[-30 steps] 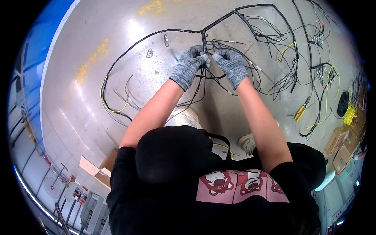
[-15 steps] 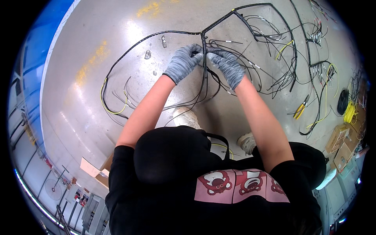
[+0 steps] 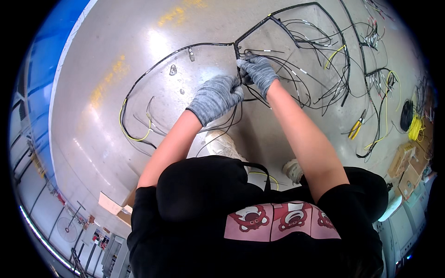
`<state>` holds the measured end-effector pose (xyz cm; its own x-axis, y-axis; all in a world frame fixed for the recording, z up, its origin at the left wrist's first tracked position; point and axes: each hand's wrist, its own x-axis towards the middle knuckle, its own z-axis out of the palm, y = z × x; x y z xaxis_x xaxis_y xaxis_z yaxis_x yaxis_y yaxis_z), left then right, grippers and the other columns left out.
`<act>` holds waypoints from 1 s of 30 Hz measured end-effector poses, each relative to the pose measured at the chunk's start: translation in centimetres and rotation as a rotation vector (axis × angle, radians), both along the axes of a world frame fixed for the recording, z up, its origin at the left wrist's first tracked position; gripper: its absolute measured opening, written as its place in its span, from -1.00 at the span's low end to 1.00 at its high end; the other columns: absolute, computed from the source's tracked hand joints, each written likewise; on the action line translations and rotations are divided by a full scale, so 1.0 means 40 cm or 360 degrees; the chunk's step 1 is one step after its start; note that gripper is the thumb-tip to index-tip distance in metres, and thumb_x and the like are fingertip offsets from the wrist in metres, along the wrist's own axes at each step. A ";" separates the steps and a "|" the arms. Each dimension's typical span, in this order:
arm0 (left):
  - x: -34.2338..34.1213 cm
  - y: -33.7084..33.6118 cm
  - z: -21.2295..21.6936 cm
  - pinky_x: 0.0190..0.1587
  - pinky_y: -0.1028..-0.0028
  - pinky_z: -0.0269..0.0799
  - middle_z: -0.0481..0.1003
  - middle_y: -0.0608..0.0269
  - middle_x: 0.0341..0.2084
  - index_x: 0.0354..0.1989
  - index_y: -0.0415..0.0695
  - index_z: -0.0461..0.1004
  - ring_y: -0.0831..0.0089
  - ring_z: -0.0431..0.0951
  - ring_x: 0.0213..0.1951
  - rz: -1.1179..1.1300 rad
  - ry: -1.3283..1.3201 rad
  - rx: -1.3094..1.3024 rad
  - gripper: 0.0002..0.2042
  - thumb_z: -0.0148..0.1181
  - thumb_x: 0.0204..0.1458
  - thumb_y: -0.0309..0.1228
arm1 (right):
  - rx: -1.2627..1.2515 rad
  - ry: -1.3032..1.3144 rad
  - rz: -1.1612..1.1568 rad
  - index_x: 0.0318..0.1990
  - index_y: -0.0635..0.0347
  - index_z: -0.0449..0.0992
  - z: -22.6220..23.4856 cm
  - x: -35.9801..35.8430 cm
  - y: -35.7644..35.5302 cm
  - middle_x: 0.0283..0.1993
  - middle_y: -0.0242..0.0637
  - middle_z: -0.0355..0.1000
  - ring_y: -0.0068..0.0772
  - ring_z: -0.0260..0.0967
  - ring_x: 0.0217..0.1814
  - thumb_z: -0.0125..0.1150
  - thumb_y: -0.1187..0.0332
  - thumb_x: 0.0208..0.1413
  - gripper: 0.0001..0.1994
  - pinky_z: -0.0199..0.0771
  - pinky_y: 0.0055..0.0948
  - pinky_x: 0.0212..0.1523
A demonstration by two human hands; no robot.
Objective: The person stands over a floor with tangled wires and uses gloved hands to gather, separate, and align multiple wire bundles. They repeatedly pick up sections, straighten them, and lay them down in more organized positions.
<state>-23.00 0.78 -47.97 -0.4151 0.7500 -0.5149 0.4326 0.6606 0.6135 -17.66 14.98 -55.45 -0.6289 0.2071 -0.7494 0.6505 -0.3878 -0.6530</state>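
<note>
We see the grey floor (image 3: 106, 134) carrying our black wire harness (image 3: 253, 29), spread in front of us with loose wires toward the right. Our gloved left hand (image 3: 215, 98) grips its middle branch; our right hand (image 3: 260, 72) pinches that branch farther up. Yellow-handled pliers (image 3: 356, 129) lie well apart, rightward.

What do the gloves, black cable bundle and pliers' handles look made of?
Gloves: matte knit fabric, by the streaky grey texture. Black cable bundle: probably taped, plastic-coated wire, given its slight sheen. Pliers' handles: likely plastic or rubber, from the even yellow; finish too small to judge.
</note>
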 end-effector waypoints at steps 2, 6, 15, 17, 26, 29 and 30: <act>0.013 0.001 -0.016 -0.21 0.25 0.35 0.43 -0.08 -0.40 -0.26 -0.25 0.42 0.03 0.45 -0.31 -0.0127 0.0091 0.0251 -0.74 0.01 -0.03 -0.31 | -0.0044 0.0032 0.0029 -0.47 0.29 0.49 -0.008 0.007 0.004 -0.59 -0.31 0.41 -0.49 0.33 -0.63 0.22 0.31 -0.05 -0.80 0.34 -0.52 -0.63; 0.005 0.015 0.012 -0.08 0.35 0.32 0.41 -0.07 -0.23 -0.13 -0.29 0.38 0.11 0.41 -0.15 -0.0224 -0.0115 0.0273 -0.68 0.02 0.02 -0.31 | -0.0286 0.0059 0.0098 -0.42 0.26 0.53 -0.001 0.013 0.004 -0.57 -0.34 0.43 -0.55 0.30 -0.61 0.27 0.30 -0.09 -0.81 0.31 -0.58 -0.59; -0.047 -0.093 0.032 -0.33 0.57 0.32 0.39 0.31 -0.54 -0.35 -0.27 0.39 0.57 0.37 -0.47 0.0409 -0.0943 0.0268 -0.74 -0.05 0.10 -0.27 | -0.0402 0.0061 0.0099 -0.42 0.21 0.49 0.008 0.041 0.005 -0.63 -0.45 0.33 -0.65 0.18 -0.69 0.17 0.34 0.02 -0.87 0.13 -0.68 -0.71; -0.025 -0.083 0.056 -0.37 0.55 0.33 0.39 0.31 -0.56 -0.31 -0.30 0.40 0.56 0.36 -0.52 0.0345 -0.0869 0.0178 -0.70 -0.06 0.11 -0.25 | -0.0381 0.0013 0.0067 -0.43 0.20 0.50 0.018 0.034 0.000 -0.66 -0.43 0.33 -0.63 0.21 -0.69 0.18 0.31 0.01 -0.86 0.17 -0.64 -0.72; 0.032 -0.018 0.012 -0.36 0.49 0.40 0.45 0.19 -0.56 -0.14 -0.20 0.41 0.46 0.46 -0.51 -0.0390 -0.0397 0.0551 -0.65 0.00 0.07 -0.18 | -0.0256 0.0120 0.0308 -0.33 0.24 0.51 0.003 0.046 0.010 -0.54 -0.41 0.41 -0.63 0.24 -0.62 0.22 0.35 -0.05 -0.84 0.28 -0.64 -0.57; -0.027 -0.031 -0.025 -0.48 0.62 0.36 0.44 0.32 -0.56 -0.29 -0.15 0.44 0.63 0.42 -0.56 0.0565 -0.1019 0.0205 -0.67 -0.09 0.13 -0.12 | -0.0229 0.0178 0.0294 -0.34 0.24 0.51 -0.003 0.054 0.015 -0.54 -0.40 0.41 -0.64 0.26 -0.59 0.18 0.35 -0.01 -0.85 0.27 -0.65 -0.57; -0.040 -0.059 -0.090 -0.50 0.63 0.36 0.42 0.33 -0.58 -0.32 -0.15 0.42 0.62 0.42 -0.56 0.0908 -0.1089 0.0372 -0.62 -0.11 0.12 -0.05 | -0.0270 0.0193 0.0258 -0.37 0.24 0.51 -0.001 0.053 0.011 -0.57 -0.40 0.40 -0.63 0.27 -0.59 0.17 0.36 -0.01 -0.87 0.26 -0.65 -0.58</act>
<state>-24.58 -1.60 -51.55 -0.4148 0.6410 -0.6459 -0.4271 0.4896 0.7602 -15.56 15.43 -55.48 -0.7308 -0.0261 -0.6821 0.6343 -0.3953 -0.6644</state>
